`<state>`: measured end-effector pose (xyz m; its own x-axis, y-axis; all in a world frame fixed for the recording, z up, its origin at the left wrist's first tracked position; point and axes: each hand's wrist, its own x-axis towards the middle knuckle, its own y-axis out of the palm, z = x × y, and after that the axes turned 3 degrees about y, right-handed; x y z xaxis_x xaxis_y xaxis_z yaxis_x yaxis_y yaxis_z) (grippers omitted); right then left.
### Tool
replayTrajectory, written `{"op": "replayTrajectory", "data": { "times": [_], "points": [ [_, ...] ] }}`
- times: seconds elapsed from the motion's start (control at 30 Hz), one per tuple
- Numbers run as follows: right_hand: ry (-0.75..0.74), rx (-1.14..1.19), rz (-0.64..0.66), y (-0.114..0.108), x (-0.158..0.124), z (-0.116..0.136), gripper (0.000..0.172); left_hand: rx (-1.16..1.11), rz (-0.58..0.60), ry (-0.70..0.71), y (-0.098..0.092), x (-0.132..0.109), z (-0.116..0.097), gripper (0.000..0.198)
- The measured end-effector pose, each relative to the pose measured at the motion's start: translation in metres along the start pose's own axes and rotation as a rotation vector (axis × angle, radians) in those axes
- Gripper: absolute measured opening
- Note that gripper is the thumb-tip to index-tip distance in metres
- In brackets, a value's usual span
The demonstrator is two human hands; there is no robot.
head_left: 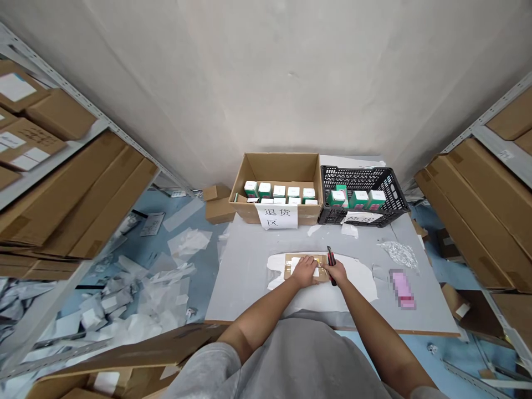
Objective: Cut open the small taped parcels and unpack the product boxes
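Note:
A small cardboard box [288, 267] with a white label lies on a white sheet [359, 280] on the table. My left hand [305, 271] rests over the middle of the box, its fingers bent on the top. At the box's right end is my right hand [336, 271], closed round a black and red utility knife [331, 258]. The knife's upper end points toward the wall, and its lower end shows below the hand. Part of the label is hidden under my left hand.
Behind stand an open carton [280, 166] and a black crate [353, 176], both holding green and white boxes. Bubble wrap [399, 255] and a blurred pink item [403, 288] lie at the right. Shelves with cartons flank the table [241, 277]; scraps litter the left floor.

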<state>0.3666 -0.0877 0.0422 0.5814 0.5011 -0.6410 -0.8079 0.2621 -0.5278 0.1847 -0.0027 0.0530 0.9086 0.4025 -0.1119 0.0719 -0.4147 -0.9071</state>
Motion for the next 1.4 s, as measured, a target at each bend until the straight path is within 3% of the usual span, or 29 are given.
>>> {"op": "replayTrajectory", "data": {
  "times": [0.17, 0.33, 0.57, 0.67, 0.77, 0.97, 1.1, 1.4],
  "points": [
    [0.025, 0.222, 0.08, 0.001, 0.0, -0.008, 0.038, -0.044, 0.009, -0.048, 0.006, 0.012, -0.005, 0.072],
    [0.015, 0.112, 0.017, 0.0, 0.006, 0.001, 0.034, -0.096, 0.026, -0.085, 0.011, 0.021, -0.009, 0.068],
    [0.008, 0.064, 0.026, -0.006, 0.006, 0.008, 0.04, -0.24, -0.021, -0.15, 0.008, 0.02, -0.011, 0.037],
    [-0.086, 0.079, 0.059, -0.017, -0.004, -0.005, 0.048, -0.291, -0.041, -0.159, 0.006, 0.017, -0.012, 0.037],
    [-0.196, 0.212, 0.187, -0.03, -0.019, -0.032, 0.054, -0.301, -0.04, -0.189, 0.006, 0.018, -0.014, 0.037],
    [-0.194, 0.266, 0.334, -0.04, -0.043, -0.076, 0.073, -0.294, -0.026, -0.24, 0.003, 0.024, -0.022, 0.031],
    [-0.204, 0.279, 0.375, -0.036, -0.043, -0.077, 0.085, -0.308, -0.037, -0.251, 0.001, 0.024, -0.023, 0.025],
    [-0.212, 0.152, 0.283, -0.029, -0.038, -0.068, 0.07, -0.359, -0.045, -0.261, 0.004, 0.023, -0.024, 0.017]
  ]
}}
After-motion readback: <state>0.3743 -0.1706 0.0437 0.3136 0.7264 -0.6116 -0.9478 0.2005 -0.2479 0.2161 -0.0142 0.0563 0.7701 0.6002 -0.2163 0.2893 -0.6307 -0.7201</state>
